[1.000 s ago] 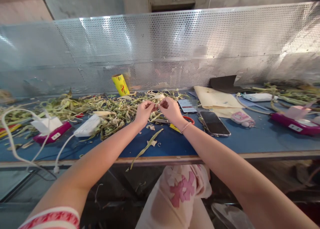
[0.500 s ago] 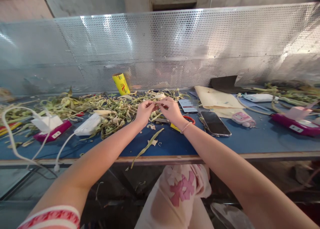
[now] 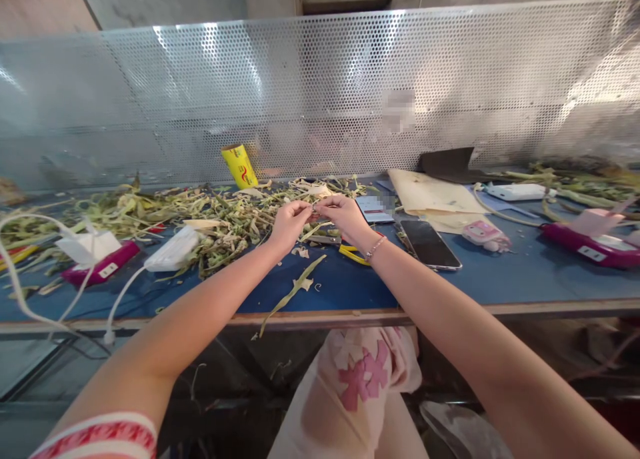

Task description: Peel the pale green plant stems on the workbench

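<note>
My left hand point(image 3: 289, 224) and my right hand point(image 3: 345, 217) meet over the blue table point(image 3: 500, 279), fingertips pinched together on a small thin piece of plant stem point(image 3: 314, 207) held between them. The piece is too small to make out well. Just behind the hands lies a heap of green and pale plant stems and husks point(image 3: 200, 215). A long loose green strip point(image 3: 293, 292) lies on the table below my hands. A yellow-handled tool point(image 3: 353, 253) shows partly under my right wrist, which wears a thin bracelet.
A phone point(image 3: 429, 244) lies right of my right hand, with papers point(image 3: 430, 195) behind it. White chargers with cables point(image 3: 173, 251), pink devices point(image 3: 97, 271) point(image 3: 590, 244), a yellow roll point(image 3: 241, 167) and a perforated metal screen point(image 3: 320, 92) at the back. More stems at far right point(image 3: 575, 179).
My hands stay pinched together at the same spot; the fingers have shifted slightly on the small piece. The view has tilted a little.
</note>
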Available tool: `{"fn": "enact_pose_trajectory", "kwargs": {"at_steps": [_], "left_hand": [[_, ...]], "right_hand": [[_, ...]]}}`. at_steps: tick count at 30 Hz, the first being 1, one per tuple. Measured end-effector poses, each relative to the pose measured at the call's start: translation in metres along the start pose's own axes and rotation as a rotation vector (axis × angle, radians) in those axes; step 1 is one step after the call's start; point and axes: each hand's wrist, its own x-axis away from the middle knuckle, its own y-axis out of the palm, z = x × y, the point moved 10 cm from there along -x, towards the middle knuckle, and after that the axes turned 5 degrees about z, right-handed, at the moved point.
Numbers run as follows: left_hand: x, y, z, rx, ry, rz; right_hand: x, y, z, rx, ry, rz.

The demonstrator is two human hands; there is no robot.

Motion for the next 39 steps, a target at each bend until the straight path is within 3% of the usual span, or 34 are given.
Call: {"fn": "enact_pose_trajectory", "kwargs": {"at_steps": [4, 7, 20, 26, 34, 39], "left_hand": [[0.0, -0.001, 0.007, -0.125, 0.08, -0.026], [0.0, -0.002, 0.01, -0.176, 0.098, -0.034], [-0.003, -0.007, -0.002, -0.152, 0.024, 0.021], [-0.004, -0.009, -0.003, -0.215, 0.031, 0.013], [-0.001, -0.005, -0.014, 0.024, -0.146, 0.036], [0.002, -0.004, -0.014, 0.127, -0.206, 0.058]], "right_hand": [[0.0, 0.001, 0.001, -0.041, 0.037, -0.033], [0.0, 0.0, -0.003, 0.074, -0.011, -0.042], [0.003, 0.003, -0.023, 0.516, -0.21, -0.011], [0.003, 0.006, -0.019, 0.549, -0.204, -0.06], [0.001, 0.004, -0.017, 0.606, -0.177, -0.046], [-0.002, 0.005, -0.011, 0.511, -0.155, -0.059]]}}
